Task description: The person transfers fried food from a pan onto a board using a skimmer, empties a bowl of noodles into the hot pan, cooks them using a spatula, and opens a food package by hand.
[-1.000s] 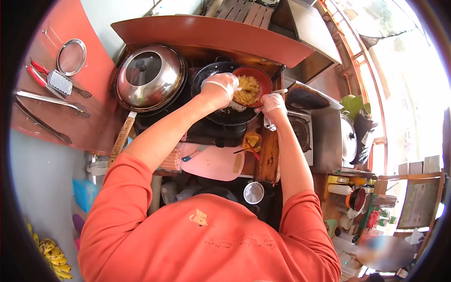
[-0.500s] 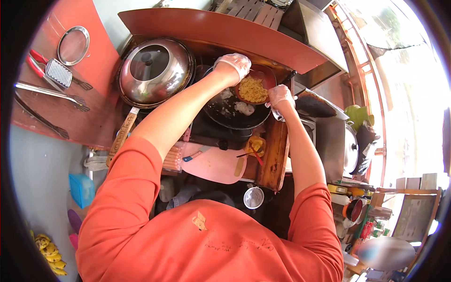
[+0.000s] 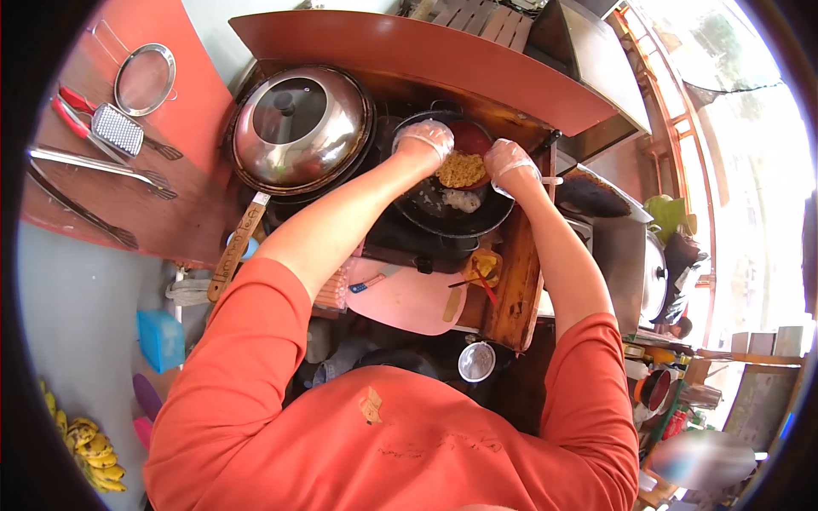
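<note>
A red bowl (image 3: 471, 134) with yellow crumbly food (image 3: 461, 170) in it is over a dark frying pan (image 3: 426, 223), tilted so the food lies at its near side. My left hand (image 3: 426, 139), in a clear plastic glove, is closed at the bowl's left rim, its fingertips partly hidden. On the opposite side my right hand (image 3: 511, 163), also gloved, grips the right rim. Whitish lumps of food (image 3: 461, 200) and small bits lie in the pan below.
Left of the pan stands a lidded pan (image 3: 298, 119) with a wooden handle (image 3: 239, 247). Nearer me lie a pink cutting board (image 3: 405, 302), a blue-handled knife (image 3: 368, 283) and a yellow container (image 3: 486, 262). A red panel (image 3: 417, 60) stands behind the stove.
My left hand has moved down along the bowl's left side, and my right hand has shifted slightly up. The whole view has shifted, so the surroundings appear farther right.
</note>
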The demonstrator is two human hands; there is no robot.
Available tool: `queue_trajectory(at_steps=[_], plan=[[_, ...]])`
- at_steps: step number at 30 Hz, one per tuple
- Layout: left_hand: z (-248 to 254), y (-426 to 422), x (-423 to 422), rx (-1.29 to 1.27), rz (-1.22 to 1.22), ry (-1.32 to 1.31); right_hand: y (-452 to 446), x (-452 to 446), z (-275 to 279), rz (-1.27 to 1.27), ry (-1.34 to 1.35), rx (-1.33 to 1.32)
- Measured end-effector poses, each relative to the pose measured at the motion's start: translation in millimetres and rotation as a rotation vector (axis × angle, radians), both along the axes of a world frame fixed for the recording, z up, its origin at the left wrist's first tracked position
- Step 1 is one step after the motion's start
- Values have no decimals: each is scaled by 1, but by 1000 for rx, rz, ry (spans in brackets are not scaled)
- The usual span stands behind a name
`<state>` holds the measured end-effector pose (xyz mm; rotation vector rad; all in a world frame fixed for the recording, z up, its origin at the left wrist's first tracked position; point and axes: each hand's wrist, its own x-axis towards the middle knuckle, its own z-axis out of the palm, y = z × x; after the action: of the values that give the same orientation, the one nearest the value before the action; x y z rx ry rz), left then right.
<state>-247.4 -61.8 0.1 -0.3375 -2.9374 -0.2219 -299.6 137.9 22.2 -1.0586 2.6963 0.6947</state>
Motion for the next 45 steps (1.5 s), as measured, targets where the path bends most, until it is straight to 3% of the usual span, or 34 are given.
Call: queue_trajectory(at_steps=[3, 5, 9, 11, 14, 24, 26, 34, 39, 41, 45], plan=[[-6, 2, 6, 24, -9, -40, -6, -3, -7, 9, 98, -15], [-8, -2, 6, 29, 8, -33, -8, -7, -15, -193, 49, -286], [-13, 0, 4, 150, 97, -96, -26, 9, 16, -347, -109, -387], [1, 1, 12, 178, 83, -197, -33, 10, 20, -376, -101, -397], [3, 2, 16, 281, 167, -124, -30, 10, 20, -370, -100, -388], [-18, 3, 11, 220, 255, -229, -31, 12, 35, -508, -113, -354], [-19, 0, 11, 264, 243, -123, -32, 11, 41, -523, -134, -333], [-4, 7, 10, 293, 313, -126, -29, 11, 49, -534, -121, -338], [3, 8, 30, 336, 235, -53, -27, 9, 47, -471, -128, -266], [10, 7, 33, 336, 292, -198, -26, 10, 48, -483, -126, -290], [2, 1, 41, 277, 188, -189, -26, 14, 51, -526, -85, -336]])
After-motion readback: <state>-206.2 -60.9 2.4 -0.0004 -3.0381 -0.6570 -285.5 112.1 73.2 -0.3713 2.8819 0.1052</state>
